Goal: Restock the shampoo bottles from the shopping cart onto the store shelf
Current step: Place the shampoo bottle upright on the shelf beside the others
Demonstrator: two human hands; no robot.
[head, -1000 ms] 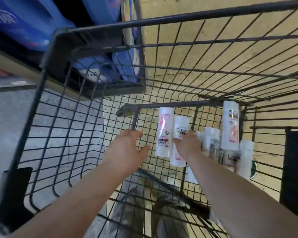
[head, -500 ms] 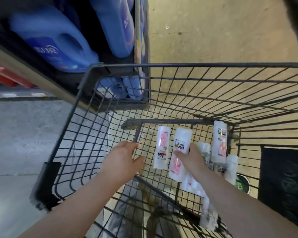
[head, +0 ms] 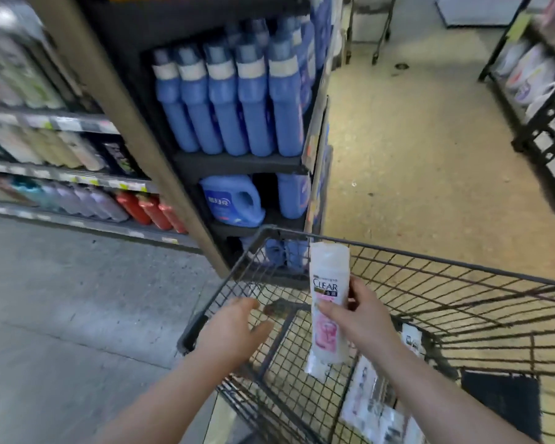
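My right hand grips a white shampoo bottle with a pink label, held upright above the black wire shopping cart. My left hand hovers with loose fingers over the cart's left front corner and holds nothing. Several more white shampoo bottles lie blurred on the cart floor below my right arm. The store shelf with rows of shampoo bottles runs along the left, blurred by motion.
An end rack with tall blue detergent bottles and a blue jug stands just ahead of the cart. Another black rack with white packs is at the far right. Yellow floor stretches ahead, grey floor to the left.
My right hand has lifted one shampoo bottle out of the cart. My view has swung up from the cart floor to the shelves. My left hand has stayed near the cart's left side.
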